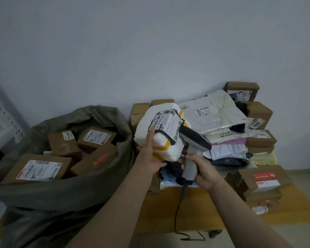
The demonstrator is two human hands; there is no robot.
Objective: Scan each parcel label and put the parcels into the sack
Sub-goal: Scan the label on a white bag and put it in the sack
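Note:
My left hand (149,154) grips a white foam-wrapped parcel (147,129) with yellow tape, held up over the parcel pile. Its label (166,123) faces up and toward me. My right hand (201,170) holds the grey handle of a corded barcode scanner (193,140), whose dark head almost touches the label's right edge. The open grey-green sack (61,185) stands to the left, with several labelled brown boxes (38,169) inside.
A pile of poly mailers (217,111) and brown cartons (258,113) covers the table (168,212) against the wall. More cartons (261,179) sit at the right front. The scanner cable (179,212) hangs over the table's front. A white shelf (0,126) stands far left.

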